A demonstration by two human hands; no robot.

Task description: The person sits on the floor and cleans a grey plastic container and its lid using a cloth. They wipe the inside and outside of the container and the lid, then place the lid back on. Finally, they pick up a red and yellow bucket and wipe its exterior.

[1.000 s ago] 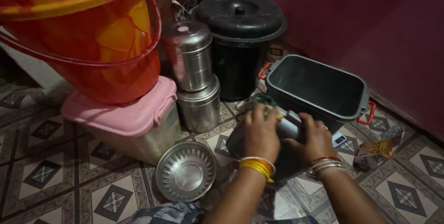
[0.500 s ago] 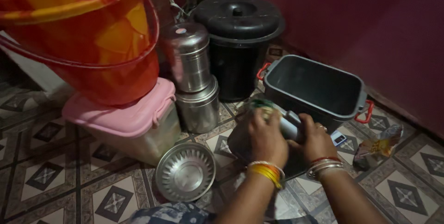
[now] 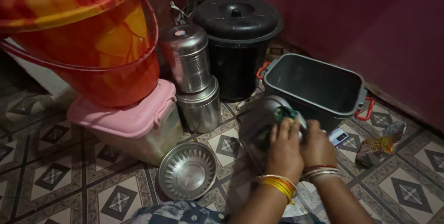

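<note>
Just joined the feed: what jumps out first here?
The big orange bucket at upper left, sitting on a pink-lidded box. At lower centre the left hand and right hand grip a green-topped object, hard to identify, before a grey tub.

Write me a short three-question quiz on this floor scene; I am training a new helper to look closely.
1. True or false: the black bin has its lid on.
2. What lies upside down on the floor tiles in front of the pink box?
A. a steel lid
B. a glass jar
C. a wooden spoon
3. Which thing do the left hand and the right hand both hold?

Key
1. True.
2. A, the steel lid.
3. A round steel dish, tilted on edge in front of the grey tub, with a green scrubber against it.
</note>
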